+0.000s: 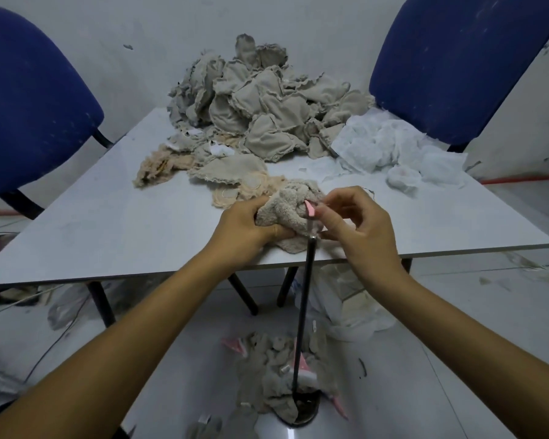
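Observation:
My left hand (248, 224) grips a fluffy beige plush fabric piece (286, 210) at the near edge of the white table (108, 223). My right hand (358, 223) is beside it on the right, its thumb and forefinger pinching at a small pink part (309, 210) that sticks out of the plush. A thin black rod (303, 312) stands up from a round base on the floor, and its metal tip reaches the plush between my hands.
A big heap of beige fabric shells (260, 103) fills the table's far side, with white fibre stuffing (393, 150) to its right. Two blue chairs (29, 99) (457, 58) flank the table. Finished beige and pink pieces (276, 369) lie on the floor around the rod's base.

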`<state>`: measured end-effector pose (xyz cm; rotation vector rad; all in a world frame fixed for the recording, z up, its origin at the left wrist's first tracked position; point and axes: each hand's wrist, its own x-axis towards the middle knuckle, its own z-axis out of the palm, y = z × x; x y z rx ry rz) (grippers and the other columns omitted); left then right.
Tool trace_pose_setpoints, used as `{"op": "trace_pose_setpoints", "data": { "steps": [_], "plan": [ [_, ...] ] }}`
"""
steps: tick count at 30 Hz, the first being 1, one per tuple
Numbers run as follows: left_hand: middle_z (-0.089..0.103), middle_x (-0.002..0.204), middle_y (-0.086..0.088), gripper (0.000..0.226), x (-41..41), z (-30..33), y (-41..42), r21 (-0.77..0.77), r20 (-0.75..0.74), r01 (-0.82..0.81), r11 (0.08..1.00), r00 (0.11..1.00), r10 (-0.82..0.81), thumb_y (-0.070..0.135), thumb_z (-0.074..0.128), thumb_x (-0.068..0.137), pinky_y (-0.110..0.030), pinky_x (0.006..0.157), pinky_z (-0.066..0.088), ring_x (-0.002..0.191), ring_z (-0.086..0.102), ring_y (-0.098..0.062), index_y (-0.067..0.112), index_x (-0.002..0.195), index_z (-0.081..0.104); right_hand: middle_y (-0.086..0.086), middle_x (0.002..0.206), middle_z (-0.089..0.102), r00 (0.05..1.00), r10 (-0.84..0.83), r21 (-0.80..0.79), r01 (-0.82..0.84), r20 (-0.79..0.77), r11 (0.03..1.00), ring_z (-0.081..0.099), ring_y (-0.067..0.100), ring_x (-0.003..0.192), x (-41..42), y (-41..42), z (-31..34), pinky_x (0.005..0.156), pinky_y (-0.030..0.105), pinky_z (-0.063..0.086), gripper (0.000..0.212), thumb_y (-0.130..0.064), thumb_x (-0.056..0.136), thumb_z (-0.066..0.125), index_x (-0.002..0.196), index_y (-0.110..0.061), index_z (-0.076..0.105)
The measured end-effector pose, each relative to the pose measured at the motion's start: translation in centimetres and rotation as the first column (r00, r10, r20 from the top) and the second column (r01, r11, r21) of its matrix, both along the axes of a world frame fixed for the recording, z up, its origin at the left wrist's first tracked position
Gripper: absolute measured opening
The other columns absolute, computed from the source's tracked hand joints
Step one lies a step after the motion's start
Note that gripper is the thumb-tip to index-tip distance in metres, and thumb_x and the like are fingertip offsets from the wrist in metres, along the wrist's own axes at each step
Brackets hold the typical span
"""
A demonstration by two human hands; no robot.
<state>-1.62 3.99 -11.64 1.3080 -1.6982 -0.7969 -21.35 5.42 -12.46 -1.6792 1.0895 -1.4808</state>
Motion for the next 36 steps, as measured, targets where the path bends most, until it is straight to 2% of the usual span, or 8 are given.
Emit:
{"op": "trace_pose_setpoints", "data": {
  "steps": [8,12,15,18,21,27,32,36],
  "plan": [
    [0.075,0.09,0.017,0.031,-0.6,-0.1,0.0,-0.017,0.021,-0.013,1.0,1.0,0.013,0.017,0.086,0.073,-0.028,0.083,0.054,0.088,0.069,-0.003,0.032,0.096,0.073,0.005,0.095,0.066,0.999,-0.033,-0.031,0.031,-0.037,0.999,0.068,0.014,0.087,-0.1,0.3,-0.1,0.079,0.033,0.057,0.008,-0.015,0.086,0.076,0.091,-0.014,0.07],
    [0.07,0.081,0.007,0.022,-0.5,0.0,0.2,-0.037,-0.09,-0.325,0.945,0.943,0.32,0.01,0.084,0.072,-0.023,0.067,0.053,0.082,0.067,-0.016,0.024,0.08,0.069,0.006,0.099,0.063,0.84,-0.226,0.355,0.042,0.493,0.934,0.066,0.016,0.088,-1.1,-1.8,1.3,0.071,0.031,0.061,0.002,-0.009,0.095,0.064,0.094,-0.009,0.065],
    [0.06,0.084,0.004,0.033,0.4,0.4,0.8,-0.331,0.006,-0.504,0.798,0.844,0.536,-0.011,0.064,0.07,-0.026,0.067,0.04,0.085,0.057,-0.022,0.021,0.075,0.059,0.008,0.1,0.062,0.751,-0.38,0.456,0.119,0.54,0.882,0.068,0.018,0.086,-3.3,-3.6,2.3,0.066,0.027,0.06,0.004,-0.011,0.098,0.06,0.1,-0.009,0.063],
    [0.052,0.087,-0.005,0.033,0.7,0.3,1.9,-0.583,0.396,-0.099,0.806,0.832,0.389,-0.007,0.057,0.055,-0.038,0.074,0.025,0.089,0.05,-0.028,0.01,0.083,0.065,0.005,0.092,0.065,0.864,-0.295,0.442,0.097,0.407,0.892,0.073,0.013,0.068,-3.4,-3.7,2.1,0.058,0.026,0.059,0.015,-0.007,0.101,0.053,0.095,-0.018,0.061],
    [0.051,0.106,0.001,0.047,0.7,0.0,2.0,-0.296,0.659,0.173,0.939,0.749,0.07,0.023,0.05,0.069,-0.033,0.085,0.017,0.106,0.044,-0.019,0.02,0.113,0.067,0.0,0.104,0.065,0.96,-0.238,0.352,0.173,0.149,0.92,0.072,0.017,0.085,-3.2,-3.7,1.6,0.075,0.038,0.062,0.014,-0.023,0.103,0.051,0.111,-0.03,0.059],
    [0.054,0.101,0.009,0.064,1.4,1.4,1.3,-0.153,0.704,0.181,0.972,0.71,-0.021,0.066,0.014,0.09,-0.037,0.084,0.027,0.101,0.046,-0.009,0.032,0.099,0.067,0.002,0.111,0.039,0.858,-0.324,-0.172,0.277,-0.399,0.945,0.049,0.019,0.103,-2.2,-2.6,0.7,0.086,0.021,0.044,0.039,-0.023,0.089,0.07,0.125,-0.032,0.056],
    [0.068,0.069,0.009,0.012,1.4,2.8,0.7,-0.342,0.406,0.088,0.935,0.912,0.063,0.021,0.061,0.097,-0.022,0.065,0.049,0.063,0.064,-0.006,0.018,0.096,0.073,0.002,0.106,0.044,0.637,-0.018,-0.015,0.01,-0.77,1.0,0.041,0.023,0.103,-1.2,-2.2,0.7,0.088,0.033,0.039,0.038,-0.034,0.095,0.063,0.133,-0.035,0.059],
    [0.062,0.117,0.003,0.029,1.2,3.3,-0.7,-0.327,0.565,0.202,0.923,0.825,0.02,0.011,0.067,0.092,-0.028,0.094,0.043,0.11,0.054,-0.013,0.021,0.118,0.07,0.003,0.102,0.062,0.651,0.051,-0.021,-0.102,-0.757,0.995,0.054,0.023,0.099,-0.8,-2.3,2.2,0.08,0.028,0.034,0.013,-0.019,0.088,0.072,0.097,-0.027,0.076]
  ]
}}
